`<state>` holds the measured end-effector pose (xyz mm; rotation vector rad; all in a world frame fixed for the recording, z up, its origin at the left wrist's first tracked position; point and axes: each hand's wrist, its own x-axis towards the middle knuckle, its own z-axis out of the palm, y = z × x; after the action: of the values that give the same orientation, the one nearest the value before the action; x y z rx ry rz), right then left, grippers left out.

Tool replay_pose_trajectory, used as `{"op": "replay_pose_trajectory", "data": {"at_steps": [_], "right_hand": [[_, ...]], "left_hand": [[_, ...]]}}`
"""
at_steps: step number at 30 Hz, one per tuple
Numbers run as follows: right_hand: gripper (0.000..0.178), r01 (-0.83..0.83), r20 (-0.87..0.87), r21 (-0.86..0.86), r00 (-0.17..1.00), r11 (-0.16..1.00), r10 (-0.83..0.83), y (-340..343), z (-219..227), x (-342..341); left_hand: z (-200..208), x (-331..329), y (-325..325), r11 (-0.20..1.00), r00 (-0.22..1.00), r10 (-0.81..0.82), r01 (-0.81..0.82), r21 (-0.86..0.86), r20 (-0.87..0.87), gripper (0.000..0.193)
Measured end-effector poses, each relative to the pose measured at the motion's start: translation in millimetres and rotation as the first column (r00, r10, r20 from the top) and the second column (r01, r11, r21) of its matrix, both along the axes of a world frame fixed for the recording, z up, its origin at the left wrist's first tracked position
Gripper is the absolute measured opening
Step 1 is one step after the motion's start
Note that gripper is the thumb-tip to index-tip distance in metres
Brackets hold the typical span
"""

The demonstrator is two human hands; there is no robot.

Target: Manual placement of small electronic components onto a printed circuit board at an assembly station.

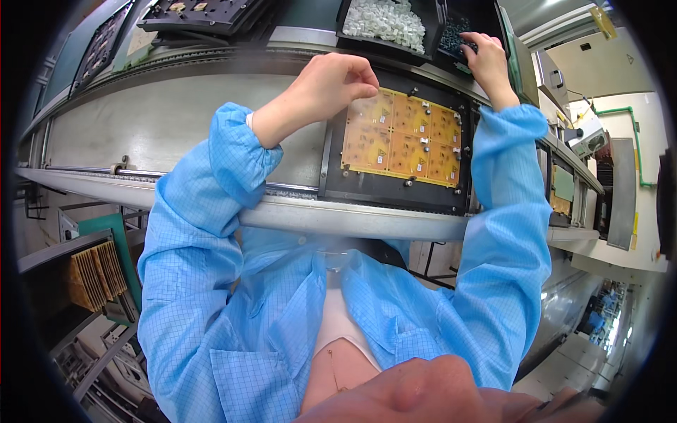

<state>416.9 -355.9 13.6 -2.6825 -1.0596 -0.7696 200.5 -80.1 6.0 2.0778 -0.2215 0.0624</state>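
A yellow panel of joined circuit boards (pixel 387 144) lies in a black frame (pixel 336 169) on the metal line in front of me. Small white and dark parts stand at several places on it. My left hand (pixel 328 88) hovers over the panel's far left corner, thumb and fingers pinched together; whatever they hold, if anything, is hidden. Farther right, my right hand (pixel 488 62) reaches into a black bin of small dark parts (pixel 451 39). Its thumb and forefinger are apart over the parts, with nothing visible between them.
Beside the dark parts is a black bin of white plastic pieces (pixel 384 25). Black fixtures (pixel 201 15) sit at the far left. A metal rail (pixel 352 217) runs along the near edge. A rack of brown boards (pixel 97 276) stands at lower left.
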Motion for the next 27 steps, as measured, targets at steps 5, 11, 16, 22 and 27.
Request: {"op": "replay_pose_trajectory", "data": {"at_steps": [5,11,16,22,27], "right_hand": [[0.015,0.151,-0.124,-0.217,0.976,0.965,-0.181,17.5,-3.8,23.3],[0.019,0.141,-0.068,-0.155,0.986,0.978,-0.153,14.0,2.0,22.4],[0.027,0.074,0.026,0.027,0.997,0.997,-0.075,16.8,4.2,13.6],[0.027,-0.046,-0.139,0.27,0.987,0.962,0.086,12.1,19.5,-37.8],[0.021,-0.054,-0.303,0.407,0.934,0.912,0.19,2.3,23.0,-88.7]], "left_hand": [[2.7,-1.6,4.3,0.97,0.966,-0.046,-0.017,-0.241,-0.253,0.009],[-14.1,7.5,-2.4,0.993,0.999,-0.02,0.016,-0.118,-0.039,0.007],[-27.9,16.1,-14.0,0.941,0.942,0.008,-0.12,0.315,0.336,0.01],[-31.0,32.8,-30.9,0.851,0.964,0.04,-0.171,0.497,0.263,0.014],[-30.0,32.9,-30.5,0.839,0.978,0.063,-0.16,0.519,0.2,0.016]]}}
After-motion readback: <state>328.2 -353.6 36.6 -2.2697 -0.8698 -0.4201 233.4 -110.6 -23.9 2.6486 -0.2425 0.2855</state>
